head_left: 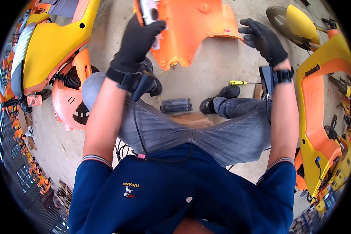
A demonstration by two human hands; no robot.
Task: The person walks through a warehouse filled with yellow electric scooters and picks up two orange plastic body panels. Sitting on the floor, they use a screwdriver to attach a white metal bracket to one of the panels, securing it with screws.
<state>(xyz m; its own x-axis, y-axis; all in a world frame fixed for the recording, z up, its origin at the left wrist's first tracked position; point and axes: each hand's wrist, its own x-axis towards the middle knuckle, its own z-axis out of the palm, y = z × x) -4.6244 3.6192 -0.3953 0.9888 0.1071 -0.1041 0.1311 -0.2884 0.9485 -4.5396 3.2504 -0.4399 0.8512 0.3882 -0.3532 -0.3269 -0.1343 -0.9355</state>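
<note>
My left hand, in a black glove, grips the left edge of a large orange plastic panel. Its thumb lies over a white strip-like part along that edge; the other fingers are hidden behind. The panel is held up in front of me, with a curved cutout at its lower right. My right hand, also gloved in black, is by the panel's right edge with its fingers spread and nothing in them. From this view I cannot tell whether a fingertip touches the edge.
A yellow-and-orange scooter body stands at left, another yellow-orange frame at right. Between my legs lie a dark grey oblong case and brown cardboard. A yellow-handled screwdriver rests on the concrete floor beside my right shoe.
</note>
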